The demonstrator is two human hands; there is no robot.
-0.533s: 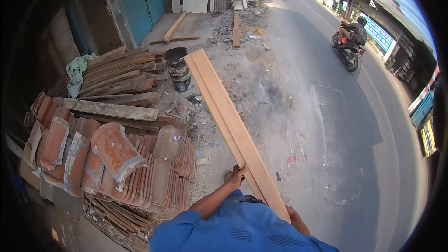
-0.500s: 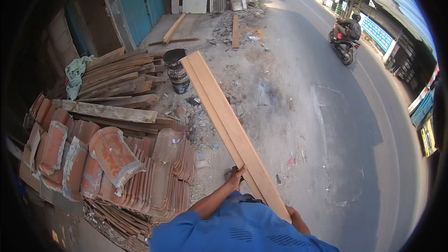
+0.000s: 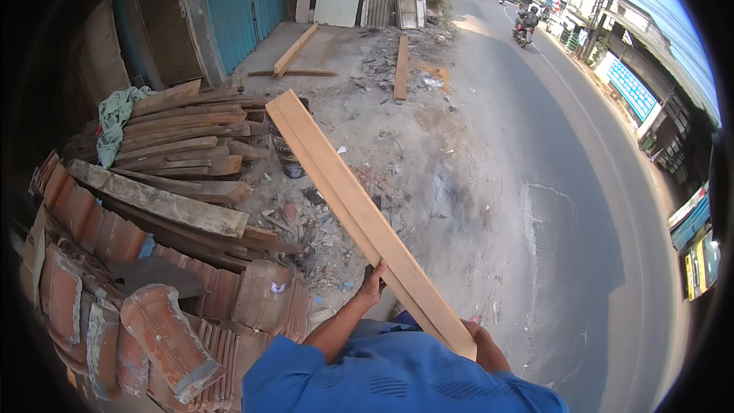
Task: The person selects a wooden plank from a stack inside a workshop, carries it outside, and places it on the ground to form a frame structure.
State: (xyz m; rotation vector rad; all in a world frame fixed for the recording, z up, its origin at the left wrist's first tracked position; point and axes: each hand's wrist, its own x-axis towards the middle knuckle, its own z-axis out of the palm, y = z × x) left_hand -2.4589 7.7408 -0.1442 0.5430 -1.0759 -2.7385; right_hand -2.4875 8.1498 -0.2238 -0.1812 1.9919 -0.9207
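A long, light-brown wooden plank [image 3: 359,206] with a step cut along one side slants across my front, held off the ground. Its far end points ahead and to the left, and its near end comes close to my blue shirt. My left hand [image 3: 372,284] grips the left edge, thumb on top and the other fingers hidden beneath. Around the right side, close to the near end, my right hand [image 3: 480,338] is closed on the same plank. Behind the far end, a dark paint-smeared bucket [image 3: 287,154] is partly covered.
Stacked clay roof tiles [image 3: 172,340] lie at near left, with a pile of old planks [image 3: 180,134] and a green cloth [image 3: 116,118] beyond. Loose timbers [image 3: 401,69] rest on the rubble ahead. To the right runs a road [image 3: 566,222], with a motorcycle [image 3: 524,27] far along it.
The tiles and bucket now appear lower or nearer as the view has moved. The plank's far end has swung left across the bucket. The motorcycle has gone farther up the road.
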